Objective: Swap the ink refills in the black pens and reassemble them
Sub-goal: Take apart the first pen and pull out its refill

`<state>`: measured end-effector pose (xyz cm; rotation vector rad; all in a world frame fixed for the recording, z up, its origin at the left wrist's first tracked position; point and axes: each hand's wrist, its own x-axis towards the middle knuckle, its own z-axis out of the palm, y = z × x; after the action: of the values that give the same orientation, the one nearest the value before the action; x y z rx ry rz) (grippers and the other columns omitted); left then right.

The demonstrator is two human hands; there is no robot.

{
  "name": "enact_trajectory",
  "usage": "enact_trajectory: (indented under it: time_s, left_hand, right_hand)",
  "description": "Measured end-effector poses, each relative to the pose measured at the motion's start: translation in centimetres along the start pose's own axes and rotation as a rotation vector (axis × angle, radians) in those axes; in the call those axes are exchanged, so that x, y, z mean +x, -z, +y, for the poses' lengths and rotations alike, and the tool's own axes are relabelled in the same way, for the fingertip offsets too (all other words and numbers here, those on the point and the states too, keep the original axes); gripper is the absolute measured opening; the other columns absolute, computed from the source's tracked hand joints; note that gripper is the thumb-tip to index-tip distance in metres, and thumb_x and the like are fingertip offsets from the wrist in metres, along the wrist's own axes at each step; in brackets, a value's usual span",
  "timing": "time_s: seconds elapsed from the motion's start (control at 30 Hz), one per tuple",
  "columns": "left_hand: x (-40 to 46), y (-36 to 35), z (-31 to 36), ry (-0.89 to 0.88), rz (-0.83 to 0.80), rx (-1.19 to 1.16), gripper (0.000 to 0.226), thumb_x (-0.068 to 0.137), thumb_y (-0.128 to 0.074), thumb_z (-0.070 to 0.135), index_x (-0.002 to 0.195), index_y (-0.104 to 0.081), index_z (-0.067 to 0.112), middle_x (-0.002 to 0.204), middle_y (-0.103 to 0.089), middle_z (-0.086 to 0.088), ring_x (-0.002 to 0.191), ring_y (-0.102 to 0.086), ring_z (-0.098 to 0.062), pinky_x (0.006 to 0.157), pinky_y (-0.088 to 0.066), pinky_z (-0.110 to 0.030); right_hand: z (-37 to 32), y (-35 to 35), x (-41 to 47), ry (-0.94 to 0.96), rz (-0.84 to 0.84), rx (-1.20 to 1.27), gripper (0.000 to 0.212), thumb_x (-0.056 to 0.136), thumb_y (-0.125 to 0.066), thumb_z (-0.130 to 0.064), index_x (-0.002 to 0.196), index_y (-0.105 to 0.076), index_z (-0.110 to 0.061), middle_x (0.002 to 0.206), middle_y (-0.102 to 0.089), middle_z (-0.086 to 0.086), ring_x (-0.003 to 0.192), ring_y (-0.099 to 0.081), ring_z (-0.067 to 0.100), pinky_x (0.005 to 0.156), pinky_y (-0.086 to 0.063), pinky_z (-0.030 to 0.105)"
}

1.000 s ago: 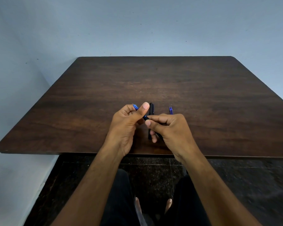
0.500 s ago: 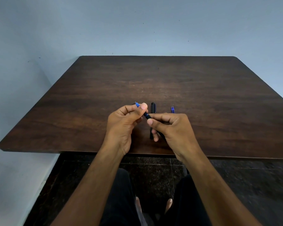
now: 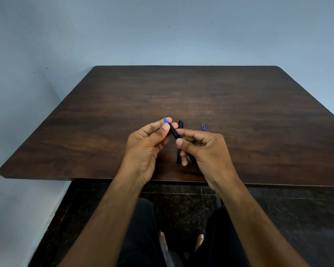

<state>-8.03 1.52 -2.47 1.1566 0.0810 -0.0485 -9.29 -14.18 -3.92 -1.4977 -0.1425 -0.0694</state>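
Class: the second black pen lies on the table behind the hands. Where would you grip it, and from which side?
Grip the black pen on the table at its far end, from above. It lies flat, pointing away, and its near half sits under the right hand.

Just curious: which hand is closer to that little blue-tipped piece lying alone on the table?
Right. The right hand sits just in front of the blue-tipped piece; the left hand is farther off.

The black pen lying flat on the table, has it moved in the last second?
No. The black pen on the table lies in the same spot, the same gap left of the small blue piece.
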Motion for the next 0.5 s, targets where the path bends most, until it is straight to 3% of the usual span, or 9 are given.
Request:
enact_trajectory:
  time_s: [0.13,0.23,0.37,0.5]
  left_hand:
    - [0.15,-0.47,0.15,0.004,0.080,-0.028,0.033,0.069,-0.080,0.020,0.100,-0.076,0.010,0.102,-0.078,-0.009,0.100,-0.066,-0.020,0.085,-0.048,-0.028]
    - [0.32,-0.62,0.20,0.014,0.099,-0.039,0.038,0.064,-0.085,0.024,0.097,-0.071,0.010,0.088,-0.072,-0.002,0.086,-0.061,-0.016,0.074,-0.050,-0.024]
    - [0.24,-0.32,0.25,0.040,-0.013,0.016,0.051,0.076,-0.078,0.032,0.121,-0.067,0.012,0.106,-0.076,0.002,0.101,-0.066,-0.017,0.086,-0.049,-0.030]
    - [-0.16,0.14,0.44,0.029,-0.102,0.085,0.028,0.096,-0.061,0.021,0.121,-0.071,0.013,0.121,-0.074,-0.005,0.118,-0.065,-0.021,0.092,-0.043,-0.034]
  right_hand:
    - [-0.16,-0.15,0.01,0.012,-0.006,0.004,0.028,0.091,-0.074,-0.002,0.111,-0.078,-0.021,0.076,-0.074,0.000,0.057,-0.063,0.015,0.055,-0.056,0.032]
    - [-0.11,-0.03,-0.05,0.023,-0.015,-0.014,0.028,0.090,-0.075,-0.004,0.116,-0.077,-0.015,0.075,-0.072,0.001,0.056,-0.063,0.015,0.056,-0.057,0.032]
    - [0.02,0.03,-0.07,0.013,-0.009,-0.022,0.027,0.090,-0.075,-0.005,0.115,-0.078,-0.015,0.075,-0.076,-0.003,0.056,-0.064,0.014,0.057,-0.058,0.032]
    - [0.09,0.30,0.05,-0.004,0.021,-0.017,0.027,0.089,-0.076,-0.004,0.114,-0.078,-0.016,0.078,-0.077,0.001,0.056,-0.064,0.015,0.056,-0.056,0.031]
